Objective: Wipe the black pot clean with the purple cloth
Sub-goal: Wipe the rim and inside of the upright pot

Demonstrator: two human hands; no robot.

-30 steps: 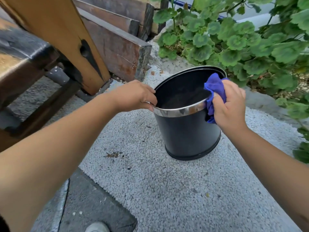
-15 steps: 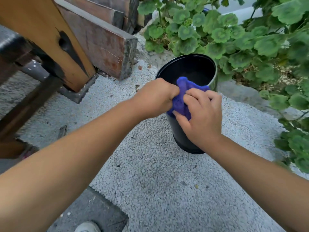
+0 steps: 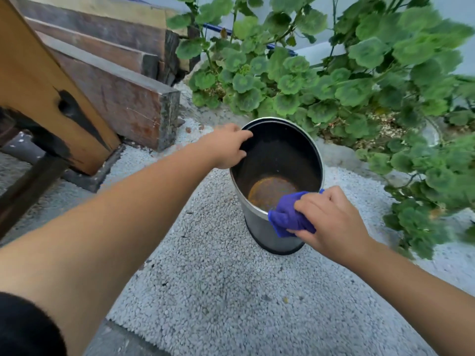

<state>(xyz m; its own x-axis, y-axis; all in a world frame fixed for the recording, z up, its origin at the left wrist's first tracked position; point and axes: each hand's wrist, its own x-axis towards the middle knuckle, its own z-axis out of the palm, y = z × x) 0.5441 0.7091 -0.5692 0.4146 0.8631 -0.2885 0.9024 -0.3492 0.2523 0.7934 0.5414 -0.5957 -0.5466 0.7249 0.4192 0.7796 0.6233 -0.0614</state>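
Note:
The black pot (image 3: 272,235), with a shiny metal rim and a rusty brown bottom inside, stands upright on the pebbled ground. My left hand (image 3: 226,147) grips the rim on the far left side, fingers curled over its edge. My right hand (image 3: 331,219) holds the bunched purple cloth (image 3: 288,214) against the near right part of the rim and the outer wall just below it. Part of the cloth is hidden under my fingers.
Thick wooden beams (image 3: 123,98) and an orange wooden post (image 3: 38,80) lie to the left. A leafy green plant (image 3: 359,86) crowds the back and right of the pot. Pebbled paving (image 3: 218,291) stretches in front, with a darker slab (image 3: 120,340) at the near left.
My left hand slid from the near rim to the far left rim. My right hand carried the cloth along the rim to its near right side. The camera now looks down into the pot.

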